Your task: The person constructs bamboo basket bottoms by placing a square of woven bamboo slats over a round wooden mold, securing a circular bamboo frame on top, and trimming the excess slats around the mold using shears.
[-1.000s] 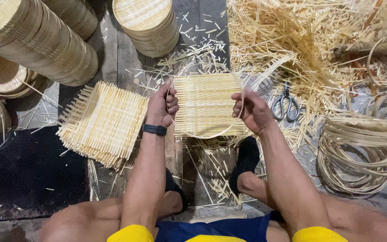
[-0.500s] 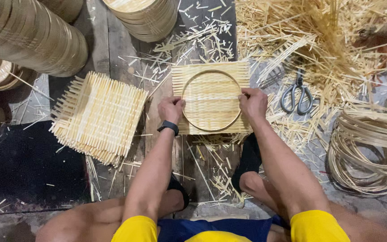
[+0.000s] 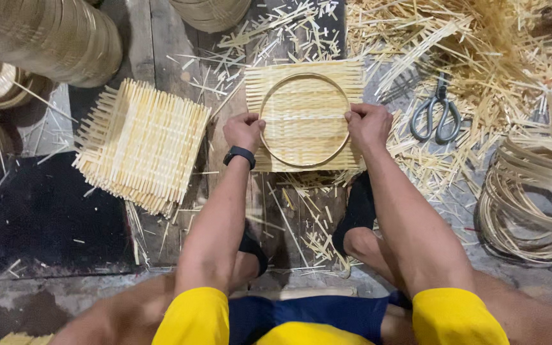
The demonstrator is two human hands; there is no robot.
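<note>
Two fists clamp the bamboo hoop [image 3: 305, 119] centred on the woven mat [image 3: 306, 76]: left hand [image 3: 244, 131], right hand [image 3: 368, 124], opposite sides.

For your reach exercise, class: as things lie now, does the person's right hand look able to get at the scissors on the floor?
Probably yes. The right hand grips the bamboo ring on the woven mat, and the scissors lie just to its right on loose bamboo scraps. Nothing stands between them, but the hand must let go of the ring first.

Pale straw-yellow woven mat [image 3: 305, 96], tan bamboo ring [image 3: 275, 153], black wristband [image 3: 240, 155], grey, perhaps steel, scissors [image 3: 437, 115], yellow shorts [image 3: 193, 319]
</note>
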